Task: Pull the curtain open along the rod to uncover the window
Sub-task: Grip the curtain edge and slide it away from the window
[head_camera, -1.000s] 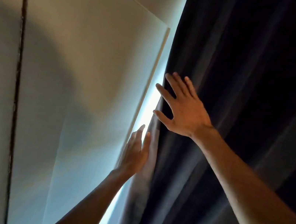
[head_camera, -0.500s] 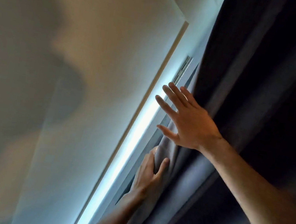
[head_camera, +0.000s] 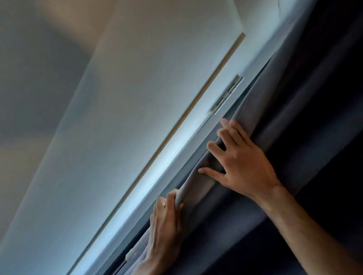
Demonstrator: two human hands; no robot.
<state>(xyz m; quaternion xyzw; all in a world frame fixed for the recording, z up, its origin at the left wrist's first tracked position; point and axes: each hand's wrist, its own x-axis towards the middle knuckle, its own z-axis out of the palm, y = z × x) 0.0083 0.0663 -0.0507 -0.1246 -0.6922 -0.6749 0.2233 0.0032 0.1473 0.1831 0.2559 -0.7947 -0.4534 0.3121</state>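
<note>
Hands: two; left hand (head_camera: 165, 226) grip holding curtain (head_camera: 307, 133) edge; right hand (head_camera: 241, 161) grip wide.

No readable text, labels, brands, numbers or signs on any surface in view.
</note>
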